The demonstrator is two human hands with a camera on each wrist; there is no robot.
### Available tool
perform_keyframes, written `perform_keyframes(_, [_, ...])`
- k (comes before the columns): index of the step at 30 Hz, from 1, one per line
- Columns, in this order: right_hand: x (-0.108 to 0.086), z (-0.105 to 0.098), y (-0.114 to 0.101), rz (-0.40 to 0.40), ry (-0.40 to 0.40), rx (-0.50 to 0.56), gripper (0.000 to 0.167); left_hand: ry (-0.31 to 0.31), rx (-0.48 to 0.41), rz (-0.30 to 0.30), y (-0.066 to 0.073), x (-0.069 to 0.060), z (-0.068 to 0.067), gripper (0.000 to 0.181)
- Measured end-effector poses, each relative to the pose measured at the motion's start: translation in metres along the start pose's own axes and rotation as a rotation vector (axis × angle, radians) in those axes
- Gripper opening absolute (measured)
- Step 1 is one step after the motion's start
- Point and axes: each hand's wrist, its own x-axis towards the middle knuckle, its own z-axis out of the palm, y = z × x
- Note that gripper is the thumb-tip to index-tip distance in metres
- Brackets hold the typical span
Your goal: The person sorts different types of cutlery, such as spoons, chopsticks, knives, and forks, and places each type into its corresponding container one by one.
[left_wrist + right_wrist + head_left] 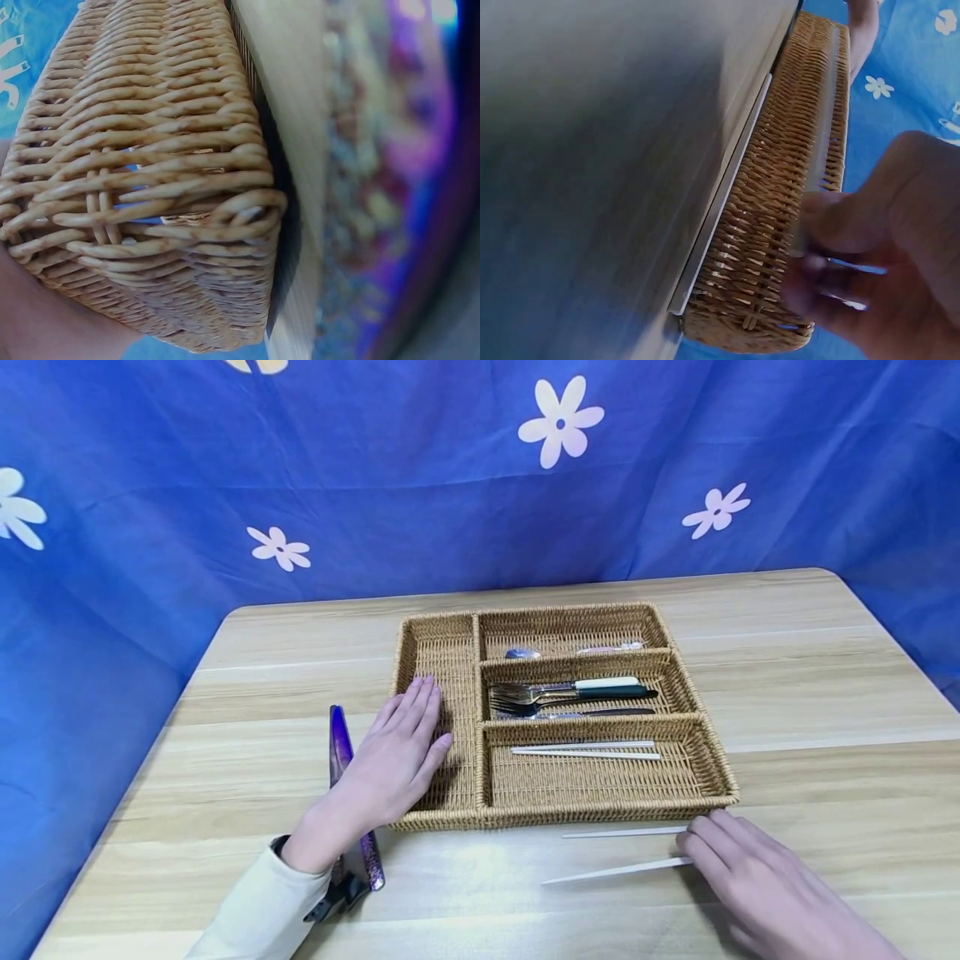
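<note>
My left hand (397, 752) rests over the left wall of a wicker cutlery tray (603, 814), its fingers straight, reaching into the long left compartment. Near the tray's front right corner is my right hand (757, 868). Two white chopsticks extend leftward from it in the head view. Between its thumb and fingers it pinches one chopstick (825, 120), blurred and raised above the table in the right wrist view. The other chopstick (724, 195) lies on the table along the tray's front wall. Inside the front compartment lies another pair of chopsticks (585, 749).
Forks (517, 695) and a dark-handled knife (630, 712) share the middle compartment. A spoon (522, 653) is in the back one. A long shiny purple-edged object (341, 739) stands by my left wrist. Behind the wooden table (810, 693) hangs a blue flowered cloth (420, 510).
</note>
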Motion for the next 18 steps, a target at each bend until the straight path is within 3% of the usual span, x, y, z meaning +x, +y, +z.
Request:
perform_keyframes(5, [0.01, -0.005, -0.003, -0.092, 0.108, 0.0, 0.041, -0.005, 0.008, 0.004, 0.0, 0.0, 0.0, 0.063])
perform_keyframes(8, [0.012, -0.008, -0.003, -0.115, 0.13, -0.001, 0.04, -0.006, 0.012, 0.005, 0.0, 0.0, 0.0, 0.063])
perform_keyframes(18, [0.02, -0.016, 0.009, -0.028, 0.106, 0.048, 0.048, -0.007, 0.026, 0.009, 0.0, 0.0, -0.001, 0.063])
